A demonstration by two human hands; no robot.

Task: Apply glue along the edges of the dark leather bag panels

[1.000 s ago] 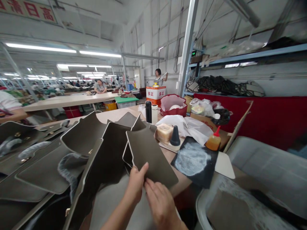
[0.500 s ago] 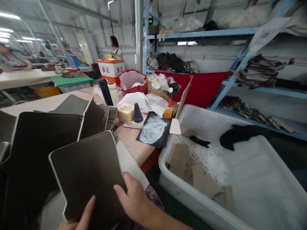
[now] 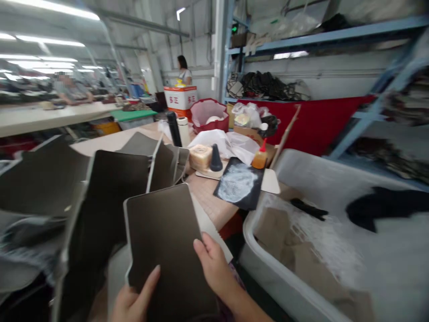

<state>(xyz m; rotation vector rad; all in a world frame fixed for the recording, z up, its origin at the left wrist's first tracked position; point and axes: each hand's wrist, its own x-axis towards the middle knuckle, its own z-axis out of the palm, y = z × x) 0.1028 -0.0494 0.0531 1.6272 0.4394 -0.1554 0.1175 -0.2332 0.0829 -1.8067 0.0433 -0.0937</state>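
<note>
The big white plastic bin (image 3: 268, 250) on the right has tan cardboard-looking pieces (image 3: 271, 228) in it, plus whitish shredded stuff and some black scraps. Further back there's a red basket (image 3: 201, 126) with something pale inside. Both hands grip the dark brown leather panel (image 3: 164, 237) at the near edge: left hand (image 3: 132, 299) with its thumb on top, right hand (image 3: 214, 268) pinching the right side. The panel's long axis runs near to far, tilted up, with a pale edge trim.
</note>
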